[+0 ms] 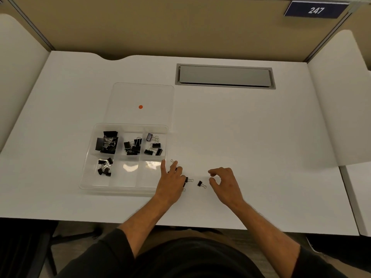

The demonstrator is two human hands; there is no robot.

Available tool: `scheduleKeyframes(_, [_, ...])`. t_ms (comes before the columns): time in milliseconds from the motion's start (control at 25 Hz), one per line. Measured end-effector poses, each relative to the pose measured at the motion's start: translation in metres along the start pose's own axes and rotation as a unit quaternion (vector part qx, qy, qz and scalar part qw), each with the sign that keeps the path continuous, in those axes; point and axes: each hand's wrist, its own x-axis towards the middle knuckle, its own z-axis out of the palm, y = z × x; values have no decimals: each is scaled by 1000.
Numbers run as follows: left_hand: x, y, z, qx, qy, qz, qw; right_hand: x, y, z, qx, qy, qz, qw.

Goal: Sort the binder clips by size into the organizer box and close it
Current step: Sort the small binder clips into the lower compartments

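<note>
Lying on the white desk just right of the organizer box, a few small binder clips remained unsorted. The loose clip was the one the next move seemed to turn on. It sat further right of the box than the others, in the gap between the two hands, its black body toward the box and its wire handles trailing away toward the right hand, so its long axis ran roughly left to right, slightly tilted.

That hand hovered just beside the clip on the side away from the box, thumb and forefinger curled and parted, pinching nothing, not touching the clip. It looked the nearer of the two.

The left hand rested between the clip and the box's right wall, forefinger straight and pointing up along that wall, the other fingers bent over a second clip and at least one more beneath them; whether they pinched any, I could not tell.

Inside the box, four compartments held clips: large at the far left, medium in the far middle, smaller ones at the far right, and small ones at the near left. The clear lid lay open behind the box.
</note>
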Motion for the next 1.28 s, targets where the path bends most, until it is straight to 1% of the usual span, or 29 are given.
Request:
scheduleKeyframes(320, [4, 0, -3, -31, 42, 24, 998, 7, 6, -2, -6, -1, -3, 1000])
scheduleKeyframes(480, [-1, -10, -6, -89, 131, 23, 987, 13, 2, 9, -19, -9, -24, 1000])
scheduleKeyframes(600, [-11, -22, -12, -142, 199, 16, 970, 21, -8, 24, -36, -44, -47, 997])
scheduleKeyframes(680, [-20, -30, -16, -168, 226, 6, 959, 25, -14, 38, -54, -65, -70, 994])
scheduleKeyframes(880, [-46, -46, -10, -187, 237, -26, 953, 29, -24, 68, -135, -109, -86, 981])
scheduleKeyframes(1120, [-61, -60, -3, -188, 222, -49, 956, 29, -24, 81, -172, -64, -84, 979])
scheduleKeyframes(1280, [-59, -65, -2, -186, 214, -42, 958, 30, -27, 84, -167, -58, -75, 981])
